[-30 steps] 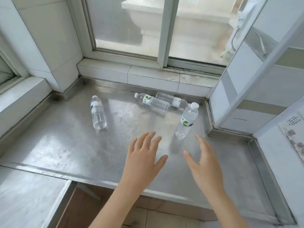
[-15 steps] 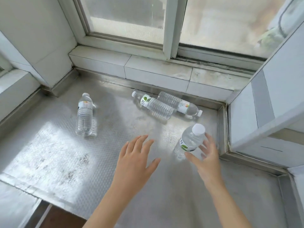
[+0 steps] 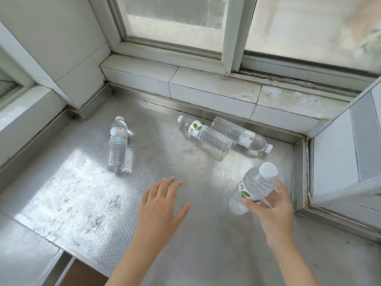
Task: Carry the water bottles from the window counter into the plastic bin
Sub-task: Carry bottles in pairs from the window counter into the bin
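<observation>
Several clear water bottles are on the steel window counter (image 3: pixel 86 195). My right hand (image 3: pixel 272 209) grips an upright bottle with a white cap and green-leaf label (image 3: pixel 254 186) near the right edge. My left hand (image 3: pixel 162 205) hovers over the counter's middle, fingers spread, holding nothing. A second upright bottle (image 3: pixel 118 145) stands at the left. Two more lie on their sides at the back, touching: a green-label bottle (image 3: pixel 204 135) and an orange-label bottle (image 3: pixel 241 134). No plastic bin shows in this view.
A tiled sill (image 3: pixel 206 87) and window frame (image 3: pixel 231 34) close off the back. A white wall panel (image 3: pixel 346 153) bounds the right side and a tiled column (image 3: pixel 68 58) the left. The counter's front edge drops away at the lower left.
My right hand has reached forward and closed around the upright bottle by the right edge. My left hand moved forward over the counter. The camera came closer and tilted down.
</observation>
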